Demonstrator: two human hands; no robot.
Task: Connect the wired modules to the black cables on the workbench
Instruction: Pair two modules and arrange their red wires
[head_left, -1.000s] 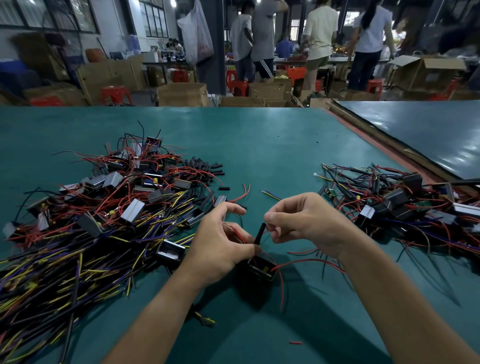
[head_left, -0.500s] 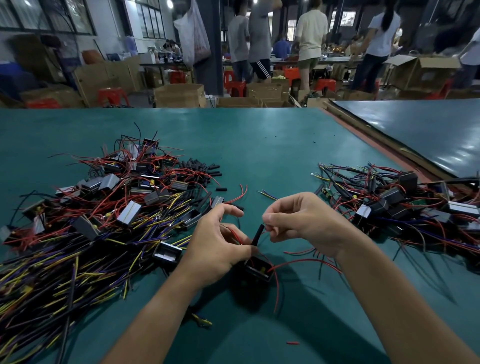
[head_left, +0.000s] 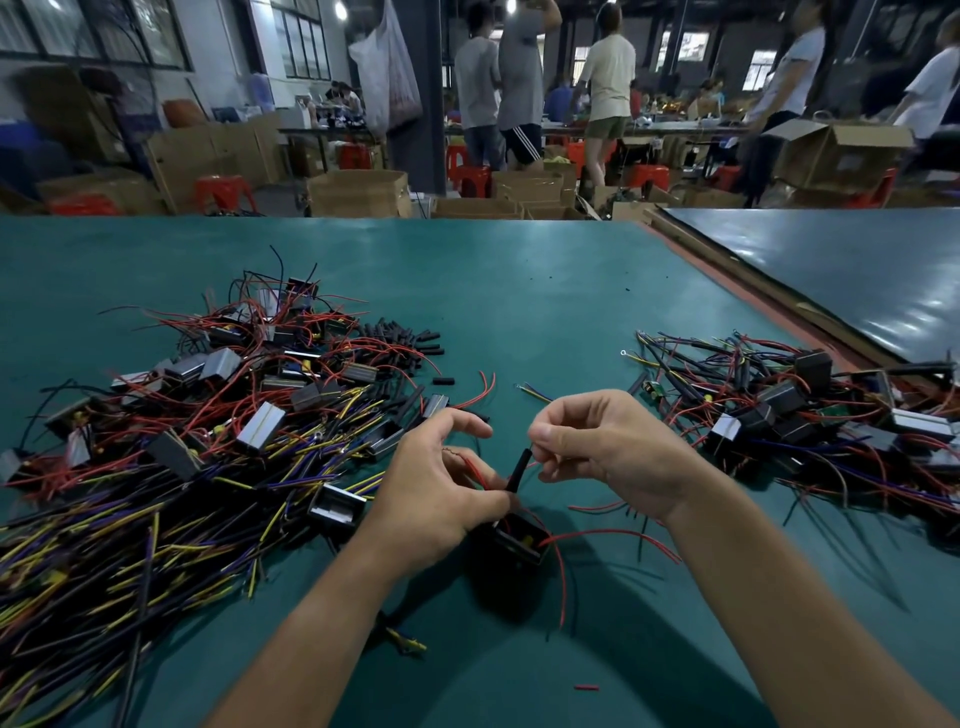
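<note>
A view from a person's head, looking down at a teal workbench (head_left: 519, 291) with a smooth, matte top. At the centre, 2 bare hands meet over 1 short black cable (head_left: 519, 470), a slim, dull, rubbery-looking length. Its long axis stands nearly upright, with the top leaning slightly right and away from the viewer. The right hand (head_left: 618, 452) pinches the top end between thumb and forefinger, and its other fingers are curled loosely underneath. The left hand (head_left: 436, 499) pinches the bottom end with its thumb and bent fingers, while its forefinger arches free above. A thin, glossy red wire (head_left: 475, 470) runs up inside the left hand's grip. Whether this wire has entered the cable cannot be told. Just below the left hand, touching or nearly touching it, is a small black boxy module (head_left: 519, 543) with hard plastic walls and a yellow part inside. More red leads curl from it to the right. The left hand is nearer the module, so the join likely depends on lining the wire end up with the cable's lower opening. On the left is a large tangled heap (head_left: 208, 426) of modules with red, yellow and purple wires. Beside it is a cluster of short black tube pieces (head_left: 400, 340), and a smaller pile (head_left: 810, 410) lies on the right.
</note>
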